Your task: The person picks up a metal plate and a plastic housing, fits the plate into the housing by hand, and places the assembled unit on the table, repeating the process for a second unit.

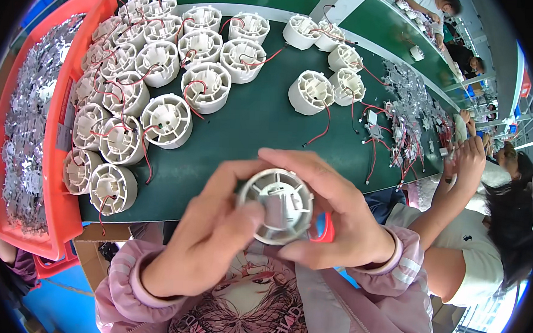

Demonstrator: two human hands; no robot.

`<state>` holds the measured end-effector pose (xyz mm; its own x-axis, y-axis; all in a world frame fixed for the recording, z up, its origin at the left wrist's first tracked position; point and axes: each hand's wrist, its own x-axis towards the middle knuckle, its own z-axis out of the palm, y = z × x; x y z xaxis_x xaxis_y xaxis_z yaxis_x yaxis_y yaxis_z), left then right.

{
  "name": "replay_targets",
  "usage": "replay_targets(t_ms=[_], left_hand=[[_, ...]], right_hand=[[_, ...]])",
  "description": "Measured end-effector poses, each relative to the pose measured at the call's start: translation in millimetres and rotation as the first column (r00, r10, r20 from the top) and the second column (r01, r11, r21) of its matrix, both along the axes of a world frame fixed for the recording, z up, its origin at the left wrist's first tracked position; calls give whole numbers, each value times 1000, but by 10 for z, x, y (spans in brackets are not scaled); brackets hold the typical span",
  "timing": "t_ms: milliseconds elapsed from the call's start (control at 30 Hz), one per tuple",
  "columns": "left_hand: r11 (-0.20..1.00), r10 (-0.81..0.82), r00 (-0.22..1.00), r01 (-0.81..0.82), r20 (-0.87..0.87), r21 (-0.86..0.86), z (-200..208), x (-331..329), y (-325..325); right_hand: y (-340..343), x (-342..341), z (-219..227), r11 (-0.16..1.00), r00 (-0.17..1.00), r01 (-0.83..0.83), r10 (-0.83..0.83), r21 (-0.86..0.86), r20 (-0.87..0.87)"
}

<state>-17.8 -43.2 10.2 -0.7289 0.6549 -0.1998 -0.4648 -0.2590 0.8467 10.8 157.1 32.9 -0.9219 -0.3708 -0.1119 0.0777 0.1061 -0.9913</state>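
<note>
Between my two hands, in front of my chest, is a round white plastic housing (298, 195) with spokes, its open face turned up. My left hand (212, 227) grips its left side, the thumb lying over a small grey rectangular piece (274, 211) inside the ring. Fingers of my right hand (336, 209) wrap the far and right side, with the thumb below at the near rim. Whether the grey piece is fixed in the housing I cannot tell. A red and blue object (323, 227) shows beside my right palm; its kind is unclear.
Several similar white housings (167, 120) with red and black wires crowd the green table's left side. More housings (311, 93) stand farther right. A red bin (52, 173) of silvery metal parts borders the left. Loose metal plates and wired parts (404, 128) lie right, near a co-worker's hands (469, 156).
</note>
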Motion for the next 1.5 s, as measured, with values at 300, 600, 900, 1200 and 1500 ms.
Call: replay_targets(t_ms=[300,600,900,1200,1500], left_hand=[[714,-226,410,-547,-884,-437,-95,9,-31],[728,-169,432,-551,-886,-407,-312,-71,51],[793,-226,507,-400,-832,-459,-284,-165,-45],[812,-156,535,-409,-830,-416,-330,-188,-64],[789,-145,357,-522,-923,-325,-322,-120,-178]], right_hand=[[34,-120,-95,764,892,151,169,628,-419],[38,-278,-57,999,995,17,-22,50,99],[-121,-384,92,980,824,145,-197,138,531],[-90,-348,19,975,835,188,-223,120,503],[-180,-213,14,844,978,-16,124,536,-165]])
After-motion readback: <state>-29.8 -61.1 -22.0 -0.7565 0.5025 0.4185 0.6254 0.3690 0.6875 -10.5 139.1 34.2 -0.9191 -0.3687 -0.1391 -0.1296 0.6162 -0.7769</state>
